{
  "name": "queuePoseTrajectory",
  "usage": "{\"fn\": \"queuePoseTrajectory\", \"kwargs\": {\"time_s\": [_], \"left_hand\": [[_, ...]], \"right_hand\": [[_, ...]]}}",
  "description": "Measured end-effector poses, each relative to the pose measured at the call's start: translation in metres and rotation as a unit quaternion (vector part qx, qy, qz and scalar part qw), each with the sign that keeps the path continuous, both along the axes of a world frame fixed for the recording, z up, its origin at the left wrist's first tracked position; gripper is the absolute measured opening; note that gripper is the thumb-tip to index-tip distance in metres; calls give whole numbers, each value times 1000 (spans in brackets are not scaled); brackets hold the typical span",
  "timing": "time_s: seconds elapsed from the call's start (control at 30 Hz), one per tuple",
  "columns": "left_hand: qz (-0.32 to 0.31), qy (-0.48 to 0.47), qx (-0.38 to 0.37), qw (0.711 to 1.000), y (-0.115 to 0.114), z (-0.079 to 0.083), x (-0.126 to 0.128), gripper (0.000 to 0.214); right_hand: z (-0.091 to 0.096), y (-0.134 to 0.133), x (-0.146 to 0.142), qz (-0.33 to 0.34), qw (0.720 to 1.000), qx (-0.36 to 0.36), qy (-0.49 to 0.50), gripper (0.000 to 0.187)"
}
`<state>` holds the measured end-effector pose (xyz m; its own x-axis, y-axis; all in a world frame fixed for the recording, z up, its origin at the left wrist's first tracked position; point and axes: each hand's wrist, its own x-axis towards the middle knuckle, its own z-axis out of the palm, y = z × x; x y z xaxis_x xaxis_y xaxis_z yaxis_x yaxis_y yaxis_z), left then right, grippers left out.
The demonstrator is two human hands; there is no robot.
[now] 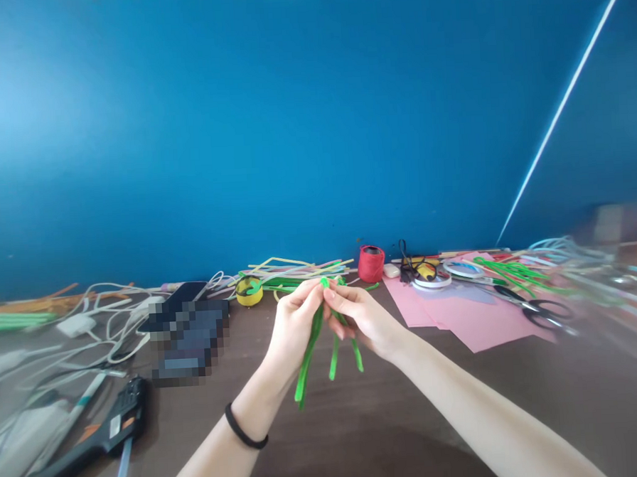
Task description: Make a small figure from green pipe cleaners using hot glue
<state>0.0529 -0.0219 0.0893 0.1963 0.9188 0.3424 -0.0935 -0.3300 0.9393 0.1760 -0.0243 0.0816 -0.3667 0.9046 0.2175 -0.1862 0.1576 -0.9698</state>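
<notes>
My left hand (pixel 294 324) and my right hand (pixel 361 314) meet above the brown table (pixel 360 421), fingertips pinched together on green pipe cleaners (pixel 310 356). The bent green strands hang down from between my fingers, several ends pointing toward me. A black band circles my left wrist. Both hands are closed on the top of the bundle.
A pile of loose pipe cleaners (pixel 293 268), a yellow tape roll (pixel 248 290) and a red thread spool (pixel 371 263) lie along the blue wall. Pink paper (pixel 461 316), scissors (pixel 541 311) and tape rings sit right. A phone (pixel 181 320), white cables and a black glue gun (pixel 99 435) lie left.
</notes>
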Motion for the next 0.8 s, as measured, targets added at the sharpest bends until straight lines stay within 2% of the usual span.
{"fn": "queuePoseTrajectory", "kwargs": {"time_s": [0.07,0.1,0.3,0.4,0.5,0.57,0.67,0.73,0.8], "left_hand": [[-64,-36,-58,996,0,0,0,34],[-77,-50,-75,993,0,1,-1,35],[-53,-48,-111,991,1,2,-4,38],[-33,-58,-106,992,2,0,-3,32],[-9,-29,-115,993,1,-1,-3,32],[23,20,-85,996,1,0,-4,32],[102,115,37,987,4,2,-9,28],[164,177,102,965,5,2,-12,25],[211,226,124,943,6,1,-14,25]], "right_hand": [[-2,2,1,29,999,-8,18,37],[-2,2,2,40,999,-7,18,37],[-8,4,4,107,990,0,-92,41],[-15,4,-1,121,987,-11,-103,45],[-20,5,-3,124,986,1,-108,48],[-20,7,-1,128,983,24,-133,49],[-12,9,9,98,968,73,-219,43],[-4,10,15,41,961,112,-250,28],[3,8,20,-48,961,148,-230,27]]}}
